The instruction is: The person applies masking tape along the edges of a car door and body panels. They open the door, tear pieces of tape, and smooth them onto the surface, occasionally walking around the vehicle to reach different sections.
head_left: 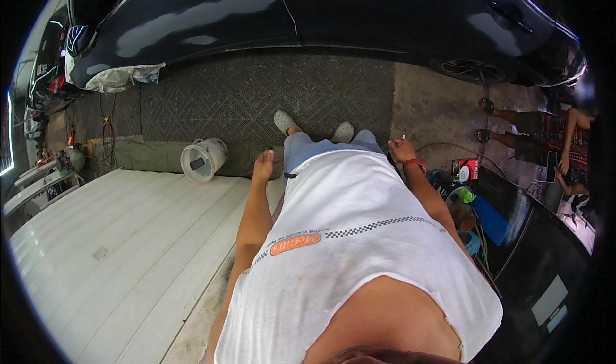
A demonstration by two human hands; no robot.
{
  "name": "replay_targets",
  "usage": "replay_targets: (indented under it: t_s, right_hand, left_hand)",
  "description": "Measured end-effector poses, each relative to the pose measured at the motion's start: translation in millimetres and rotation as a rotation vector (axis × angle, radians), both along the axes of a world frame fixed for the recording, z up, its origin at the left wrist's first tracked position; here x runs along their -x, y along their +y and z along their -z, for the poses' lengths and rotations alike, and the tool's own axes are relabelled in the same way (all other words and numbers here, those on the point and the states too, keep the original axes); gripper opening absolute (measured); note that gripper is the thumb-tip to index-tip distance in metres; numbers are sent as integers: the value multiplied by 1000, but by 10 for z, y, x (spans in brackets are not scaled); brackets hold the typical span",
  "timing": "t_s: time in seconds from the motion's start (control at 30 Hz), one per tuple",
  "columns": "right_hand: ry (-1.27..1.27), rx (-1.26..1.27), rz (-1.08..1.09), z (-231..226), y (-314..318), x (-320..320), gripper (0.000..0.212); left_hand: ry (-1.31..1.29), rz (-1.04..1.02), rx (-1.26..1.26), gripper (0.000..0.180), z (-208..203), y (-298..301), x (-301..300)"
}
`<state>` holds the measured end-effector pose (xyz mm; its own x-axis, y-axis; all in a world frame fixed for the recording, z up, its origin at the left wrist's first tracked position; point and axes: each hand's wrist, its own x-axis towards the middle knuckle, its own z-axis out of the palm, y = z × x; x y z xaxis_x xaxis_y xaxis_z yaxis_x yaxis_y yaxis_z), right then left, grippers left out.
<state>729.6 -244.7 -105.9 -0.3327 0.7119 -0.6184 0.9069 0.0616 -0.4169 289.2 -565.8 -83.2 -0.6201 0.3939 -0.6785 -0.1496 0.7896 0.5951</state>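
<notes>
Small white stick (403, 137) pinched by right hand (402, 151); left hand (263, 166), fingers unclear; dark patterned mat (224, 97) spreads to one o'clock.

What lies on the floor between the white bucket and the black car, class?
In the head view, a dark patterned mat covers the stretch between the bucket and the car.

Bucket (219, 151) left of left hand (263, 165)
</notes>
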Motion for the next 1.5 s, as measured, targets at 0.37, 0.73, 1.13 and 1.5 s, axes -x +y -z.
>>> replay_targets:
  t_s: [0.37,0.73,1.13,1.5]
  right_hand:
    - [-53,-1,47,476,-235,-735,48]
    - [9,-152,283,141,-254,-385,45]
    - [-15,-41,548,-367,-1810,555,45]
    - [-142,-95,838,-75,-2949,1299,43]
  left_hand:
    - [-141,87,185,63,172,17,-157]
    - [209,406,-32,59,-449,1437,1234]
    - [1255,673,-615,54,-2326,3813,2839]
    - [1438,893,-271,67,-2097,4132,3419]
